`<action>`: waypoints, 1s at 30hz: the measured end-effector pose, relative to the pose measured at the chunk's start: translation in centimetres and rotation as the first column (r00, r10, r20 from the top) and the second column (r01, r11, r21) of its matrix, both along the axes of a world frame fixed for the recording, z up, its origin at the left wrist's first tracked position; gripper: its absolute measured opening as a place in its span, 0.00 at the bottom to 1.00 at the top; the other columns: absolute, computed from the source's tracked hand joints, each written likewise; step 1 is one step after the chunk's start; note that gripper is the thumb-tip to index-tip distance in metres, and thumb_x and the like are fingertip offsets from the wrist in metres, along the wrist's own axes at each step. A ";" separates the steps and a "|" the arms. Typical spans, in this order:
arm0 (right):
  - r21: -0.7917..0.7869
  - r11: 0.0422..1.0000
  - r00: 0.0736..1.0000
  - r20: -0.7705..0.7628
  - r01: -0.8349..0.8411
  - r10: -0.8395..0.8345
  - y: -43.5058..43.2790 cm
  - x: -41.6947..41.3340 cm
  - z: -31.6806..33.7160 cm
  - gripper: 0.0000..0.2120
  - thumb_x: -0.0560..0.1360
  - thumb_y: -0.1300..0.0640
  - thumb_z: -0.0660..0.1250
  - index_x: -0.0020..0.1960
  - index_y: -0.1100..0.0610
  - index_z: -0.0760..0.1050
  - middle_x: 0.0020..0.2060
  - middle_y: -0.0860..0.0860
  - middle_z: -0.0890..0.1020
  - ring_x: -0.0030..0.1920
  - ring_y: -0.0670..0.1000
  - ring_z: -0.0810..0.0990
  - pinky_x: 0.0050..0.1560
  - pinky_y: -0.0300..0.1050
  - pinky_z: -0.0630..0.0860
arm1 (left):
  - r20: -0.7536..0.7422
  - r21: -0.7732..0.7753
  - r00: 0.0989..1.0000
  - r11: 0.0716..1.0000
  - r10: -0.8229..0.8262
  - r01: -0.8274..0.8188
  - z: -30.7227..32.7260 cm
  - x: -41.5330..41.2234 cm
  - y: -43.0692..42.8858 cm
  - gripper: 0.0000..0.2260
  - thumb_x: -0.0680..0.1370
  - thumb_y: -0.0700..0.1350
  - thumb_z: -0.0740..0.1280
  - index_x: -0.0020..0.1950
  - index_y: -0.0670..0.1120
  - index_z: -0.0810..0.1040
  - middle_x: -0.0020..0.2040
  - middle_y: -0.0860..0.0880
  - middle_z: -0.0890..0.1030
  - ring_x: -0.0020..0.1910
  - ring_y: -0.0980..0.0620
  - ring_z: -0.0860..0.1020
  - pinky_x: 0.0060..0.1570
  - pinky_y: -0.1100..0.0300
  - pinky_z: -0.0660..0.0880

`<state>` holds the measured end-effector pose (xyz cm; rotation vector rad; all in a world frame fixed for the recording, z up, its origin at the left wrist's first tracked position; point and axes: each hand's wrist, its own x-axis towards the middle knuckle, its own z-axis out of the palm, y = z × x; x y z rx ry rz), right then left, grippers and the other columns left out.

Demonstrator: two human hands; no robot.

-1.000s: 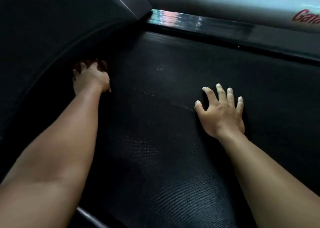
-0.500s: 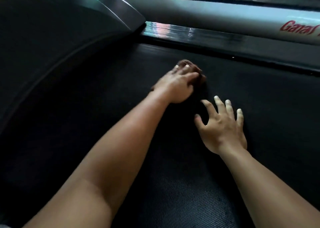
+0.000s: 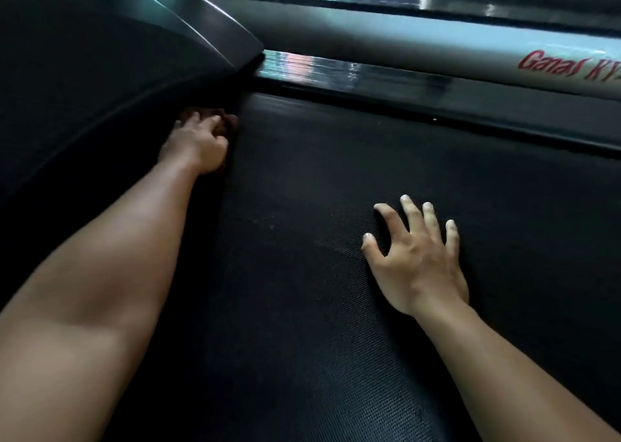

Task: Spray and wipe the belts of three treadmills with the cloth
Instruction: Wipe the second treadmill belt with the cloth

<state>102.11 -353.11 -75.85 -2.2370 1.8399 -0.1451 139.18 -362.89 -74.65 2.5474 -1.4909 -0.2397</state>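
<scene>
The black textured treadmill belt (image 3: 336,179) fills most of the view. My left hand (image 3: 198,142) is at the belt's far left, close under the dark motor cover, its fingers curled over a dark brownish cloth (image 3: 226,124) that shows only past the fingertips. My right hand (image 3: 416,256) rests on the belt at centre right with fingers spread and fingertips pressing down. No spray bottle is in view.
The dark curved motor cover (image 3: 100,71) overhangs the belt on the left. A glossy side rail (image 3: 369,75) and a grey frame tube (image 3: 403,41) with red lettering run along the far edge. Another machine lies beyond.
My left hand swept right with the cloth to the belt's middle, then back left toward the motor cover. My right hand stayed planted on the belt.
</scene>
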 end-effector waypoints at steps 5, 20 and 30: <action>-0.007 1.000 1.000 -0.011 -0.008 0.008 0.0 0.0 -0.1 0.28 0.78 0.35 0.46 0.77 0.38 0.51 0.80 0.48 0.47 0.80 0.53 0.40 0.77 0.60 0.37 | -0.015 0.002 1.000 1.000 0.026 -0.026 1.0 -1.2 -3.8 0.27 0.82 0.55 0.56 0.81 0.55 0.60 0.83 0.47 0.55 0.80 0.40 0.56 0.79 0.51 0.53; 0.008 1.000 1.000 -0.013 0.000 0.000 -0.1 0.1 0.1 0.29 0.77 0.34 0.46 0.77 0.38 0.51 0.80 0.46 0.48 0.80 0.51 0.39 0.77 0.58 0.37 | -0.006 -0.005 0.833 0.833 -0.554 0.554 1.1 -15.6 -4.3 0.26 0.82 0.54 0.58 0.81 0.62 0.58 0.83 0.54 0.51 0.82 0.49 0.48 0.78 0.56 0.45; 0.000 1.000 1.000 -0.010 -0.002 0.002 -0.2 0.0 -0.3 0.28 0.78 0.35 0.47 0.76 0.38 0.52 0.80 0.47 0.48 0.80 0.52 0.40 0.77 0.58 0.37 | -0.008 -0.019 0.999 0.999 0.032 -0.032 -0.6 0.8 -0.4 0.28 0.80 0.54 0.56 0.81 0.56 0.59 0.83 0.47 0.55 0.80 0.40 0.55 0.79 0.48 0.53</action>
